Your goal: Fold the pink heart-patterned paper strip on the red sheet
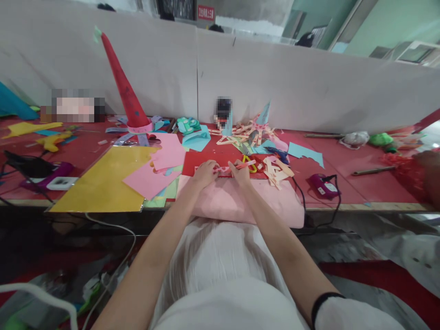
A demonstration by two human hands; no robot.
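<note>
Over a red sheet (199,158) in front of me, both hands work close together on a narrow pink paper strip (223,169). My left hand (205,173) has its fingertips closed on the strip's left part. In my right hand (240,172) is a slim pinkish pen (250,163), gripped with its back end pointing up to the right. The pen's tip is hidden by the fingers. Yellow-handled scissors (252,168) lie just past my right hand. A pink padded sheet (220,197) covers the table edge under my wrists.
Pink paper (151,178) and a yellow sheet (106,178) lie left. A tall red cone (125,91) stands behind them. Cut paper strips (277,172), a blue-handled tool (279,153) and a corded purple box (323,187) are at right. A yellow glue gun (57,141) lies far left.
</note>
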